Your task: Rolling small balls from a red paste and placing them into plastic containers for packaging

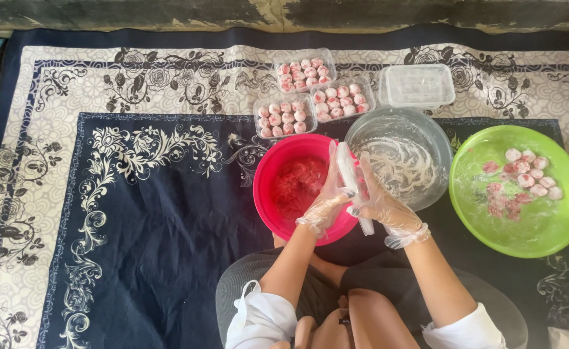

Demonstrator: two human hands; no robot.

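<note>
So: both gloved hands on 1 white spatula, held over the gap between the pink bowl and the clear bowl.

Left hand (324,205) and right hand (383,208) wear thin, crinkly clear plastic gloves; fingers of both curl partly shut around the spatula (352,181), a flat, smooth white strip, long axis near-to-far, far end tilted slightly left. Pink bowl (268,194), round glossy plastic, holds wet red paste. Clear bowl (427,139), right of it, is smeared with white streaks. Green bowl (556,229), far right, is floury, with pink-white balls (529,173). 3 clear trays (310,90) of similar balls sit farther off, 1 lidded clear box (419,84) beside them, all on a navy floral-patterned cloth (136,213).
</note>
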